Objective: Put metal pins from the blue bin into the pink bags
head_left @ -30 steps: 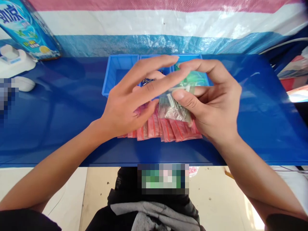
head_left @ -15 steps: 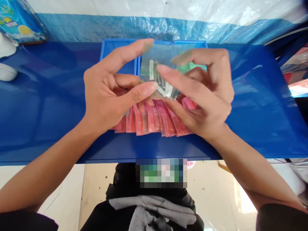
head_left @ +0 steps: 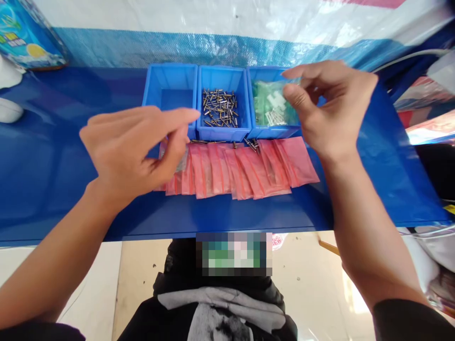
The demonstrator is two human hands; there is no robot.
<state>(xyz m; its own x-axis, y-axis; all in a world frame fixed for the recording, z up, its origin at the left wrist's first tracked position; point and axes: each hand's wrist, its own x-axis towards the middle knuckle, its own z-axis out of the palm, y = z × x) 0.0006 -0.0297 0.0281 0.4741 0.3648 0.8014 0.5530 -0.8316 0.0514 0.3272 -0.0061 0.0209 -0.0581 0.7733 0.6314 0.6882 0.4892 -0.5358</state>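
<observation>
My right hand (head_left: 330, 104) pinches the upper right part of a clear plastic bag (head_left: 275, 106) over the right blue bin (head_left: 251, 121). White and metal pieces show inside the bag, with green material around it. To the left, my left hand (head_left: 131, 149) has its thumb and forefinger close together above the left end of the pink bags; whether anything is between them is too small to tell. The middle bin (head_left: 223, 134) holds many metal rivets (head_left: 220, 109). Pink zip bags (head_left: 220, 170) lie overlapping in a row before the bins.
The left bin (head_left: 174, 97) shows its bare bottom. Loose rivets (head_left: 252, 144) lie between bins and pink bags. A blue printed pack (head_left: 30, 38) and a white rounded object (head_left: 10, 110) are at the far left of the blue table (head_left: 53, 189).
Both hands were together around the clear bag. The left has let go and moved left and down; the right has carried the bag right, over the right bin. The bins are now uncovered.
</observation>
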